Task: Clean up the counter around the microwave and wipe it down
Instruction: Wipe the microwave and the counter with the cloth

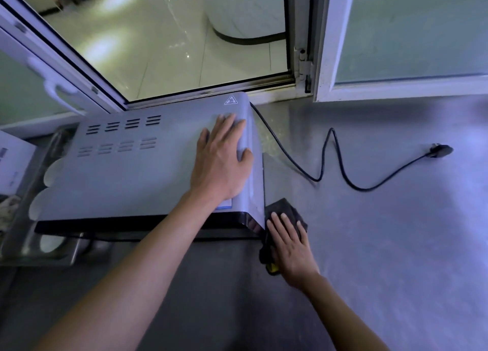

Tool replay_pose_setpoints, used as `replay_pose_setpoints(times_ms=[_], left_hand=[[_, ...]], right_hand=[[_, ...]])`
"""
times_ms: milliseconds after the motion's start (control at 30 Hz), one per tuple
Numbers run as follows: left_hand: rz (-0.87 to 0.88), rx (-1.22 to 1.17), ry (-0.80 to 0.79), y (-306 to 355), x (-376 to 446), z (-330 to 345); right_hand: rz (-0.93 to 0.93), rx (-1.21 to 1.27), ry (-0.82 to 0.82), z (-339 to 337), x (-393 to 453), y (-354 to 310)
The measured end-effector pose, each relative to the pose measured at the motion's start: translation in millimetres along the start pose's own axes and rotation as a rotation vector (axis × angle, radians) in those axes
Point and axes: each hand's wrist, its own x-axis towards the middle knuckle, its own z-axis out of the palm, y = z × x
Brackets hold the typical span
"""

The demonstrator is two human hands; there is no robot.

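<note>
Beside microwave [148,165] | cloth [284,213] under flat right hand [291,247]

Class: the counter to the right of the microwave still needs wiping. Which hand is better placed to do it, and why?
The right hand. It already presses the dark cloth flat on the counter beside the microwave, while the left hand lies flat on the microwave's top.
</note>
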Motion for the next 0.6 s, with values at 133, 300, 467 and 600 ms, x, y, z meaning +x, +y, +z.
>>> replay_pose_setpoints(times_ms=[133,300,467,600], left_hand=[[0.017,0.013,0.010,0,0,0],[0.037,0.024,0.032,-1,0,0],[0.058,0.031,0.056,-3,3,1],[0.065,0.029,0.080,-3,4,3]], right_hand=[[0.076,-0.004,-0.027,0,-3,-7],[0.068,-0.010,-0.086,-10,34,6],[0.076,-0.025,-0.117,-26,107,35],[0.125,-0.002,-0.101,-43,163,59]])
